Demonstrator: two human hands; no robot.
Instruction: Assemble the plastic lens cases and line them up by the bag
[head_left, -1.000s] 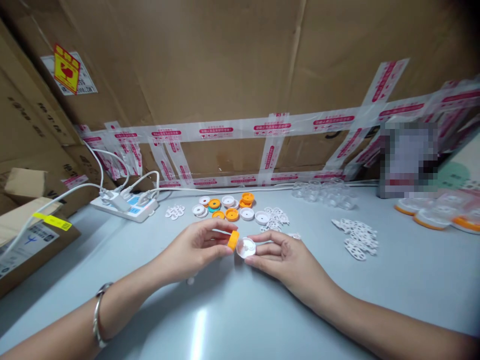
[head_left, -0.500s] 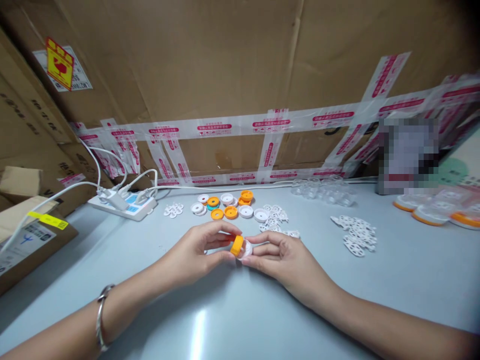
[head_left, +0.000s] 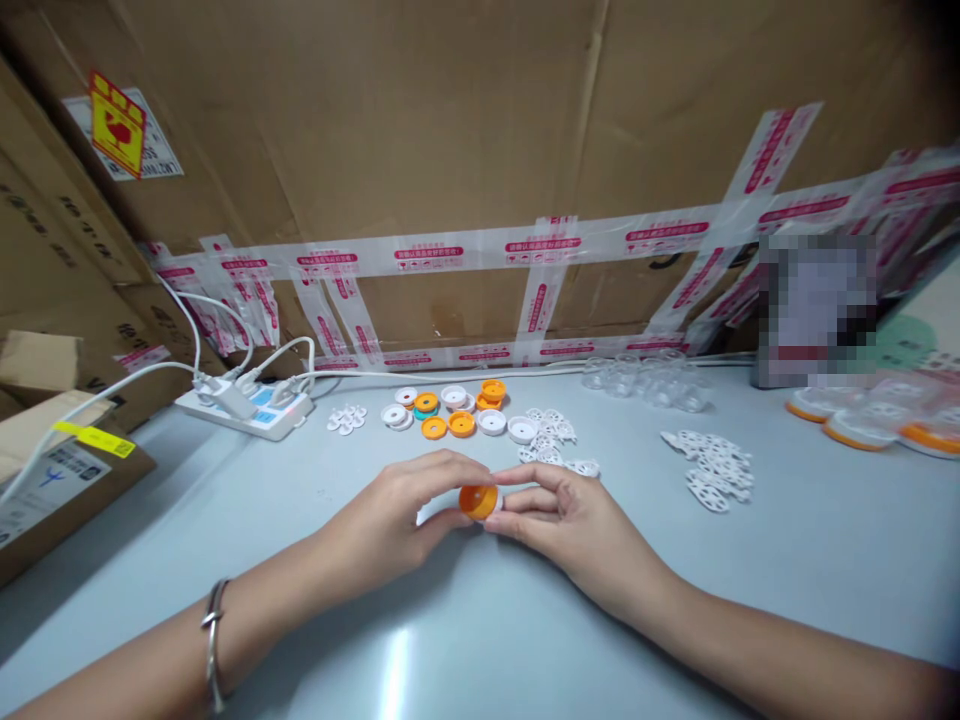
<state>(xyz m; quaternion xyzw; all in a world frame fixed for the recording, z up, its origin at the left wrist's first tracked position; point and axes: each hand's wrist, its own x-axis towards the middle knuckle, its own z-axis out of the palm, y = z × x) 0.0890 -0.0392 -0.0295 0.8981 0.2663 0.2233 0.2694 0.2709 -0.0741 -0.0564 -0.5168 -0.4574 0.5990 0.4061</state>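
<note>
Both hands meet at the middle of the grey table (head_left: 465, 640). My left hand (head_left: 390, 520) pinches a small orange round cap (head_left: 478, 500) between thumb and fingers. My right hand (head_left: 562, 515) closes on the same piece from the right, its fingers holding a white round part that is almost wholly hidden behind the orange cap. Just beyond the hands lies a cluster of orange and white caps (head_left: 457, 410), with one teal piece among them.
Flat white spoked discs lie in heaps (head_left: 712, 475) (head_left: 551, 430) (head_left: 346, 418). Clear plastic cups (head_left: 645, 385) stand at the back. A white power strip (head_left: 251, 410) with cables sits at the left. Taped cardboard walls (head_left: 450, 150) enclose the table; larger orange-rimmed discs (head_left: 862, 425) lie at the right.
The orange cap and the white part, held apart one second ago, have been brought together; the orange cap now covers the white part. Both hands closed in slightly.
</note>
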